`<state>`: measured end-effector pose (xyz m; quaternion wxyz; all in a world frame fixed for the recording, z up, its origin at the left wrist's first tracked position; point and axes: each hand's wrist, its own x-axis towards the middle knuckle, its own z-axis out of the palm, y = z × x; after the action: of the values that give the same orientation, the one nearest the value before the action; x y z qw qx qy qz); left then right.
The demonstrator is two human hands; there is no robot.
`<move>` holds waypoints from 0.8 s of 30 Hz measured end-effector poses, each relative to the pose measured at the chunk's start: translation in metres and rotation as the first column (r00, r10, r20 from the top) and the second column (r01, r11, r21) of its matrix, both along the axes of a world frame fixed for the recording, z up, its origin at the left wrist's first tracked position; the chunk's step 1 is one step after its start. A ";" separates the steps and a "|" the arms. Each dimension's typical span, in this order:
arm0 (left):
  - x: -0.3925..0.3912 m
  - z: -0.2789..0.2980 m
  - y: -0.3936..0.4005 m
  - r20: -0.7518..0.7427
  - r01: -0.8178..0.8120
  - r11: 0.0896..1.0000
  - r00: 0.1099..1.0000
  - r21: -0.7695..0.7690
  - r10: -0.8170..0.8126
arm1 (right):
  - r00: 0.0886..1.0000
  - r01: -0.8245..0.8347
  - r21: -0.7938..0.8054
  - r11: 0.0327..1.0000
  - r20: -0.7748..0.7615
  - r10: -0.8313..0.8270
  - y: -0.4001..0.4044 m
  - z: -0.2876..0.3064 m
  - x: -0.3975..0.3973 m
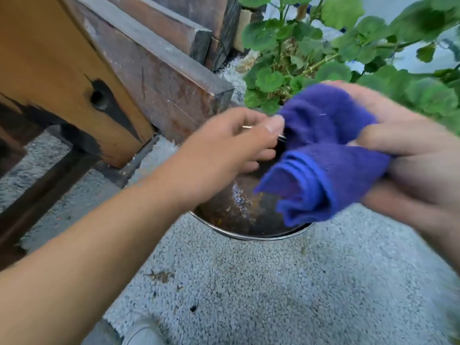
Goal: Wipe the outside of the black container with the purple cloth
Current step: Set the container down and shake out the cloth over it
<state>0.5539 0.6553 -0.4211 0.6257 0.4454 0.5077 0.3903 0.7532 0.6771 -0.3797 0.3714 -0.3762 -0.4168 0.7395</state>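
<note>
The purple cloth [326, 150] is bunched up at centre right, held above the container. My right hand [410, 155] is closed around its right side. My left hand [224, 150] reaches in from the left and pinches the cloth's left edge between thumb and fingers; a thin metal wire shows by its fingertips. Beneath both hands sits the dark round container [239, 210], rusty and stained, with a shiny metal rim at its near edge. Most of the container is hidden by the hands and cloth.
The container stands on grey pebbled ground [249, 282]. Brown wooden beams [154, 66] and an orange wooden board [57, 70] lean at the left. A green leafy plant [348, 46] fills the upper right. A shoe tip [142, 334] shows at the bottom.
</note>
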 end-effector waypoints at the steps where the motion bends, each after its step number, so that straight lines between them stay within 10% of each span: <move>1: 0.006 0.000 -0.001 0.143 0.035 0.999 0.989 -0.002 -0.034 | 0.997 -0.038 -0.050 0.998 -0.074 0.034 -0.002 -0.003 -0.012; 4: 0.009 0.003 -0.004 0.313 0.020 0.999 0.949 0.027 -0.028 | 0.998 -0.035 -0.098 0.995 -0.050 0.030 -0.002 -0.009 -0.039; 8: -0.008 0.007 0.003 0.083 -0.225 0.974 0.971 0.002 0.224 | 0.998 0.019 -0.171 0.985 0.066 -0.008 0.003 -0.025 -0.049; 13: -0.030 0.028 0.013 -0.013 -0.112 0.993 0.994 0.041 0.113 | 0.979 -0.138 -0.257 0.957 0.112 0.171 0.011 -0.022 -0.038; 17: -0.027 0.041 0.019 0.089 -0.099 0.993 0.991 -0.059 0.104 | 0.876 0.040 0.132 0.990 0.472 -0.099 0.011 -0.029 -0.033; 24: -0.014 0.044 0.020 0.310 -0.017 0.998 0.950 -0.057 0.034 | 0.808 -0.160 0.457 0.875 0.570 -0.150 -0.002 -0.029 -0.039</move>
<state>0.5395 0.6752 -0.3769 0.7044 0.3549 0.4191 0.4496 0.7144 0.6749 -0.4091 0.3036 -0.4802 -0.6833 0.4587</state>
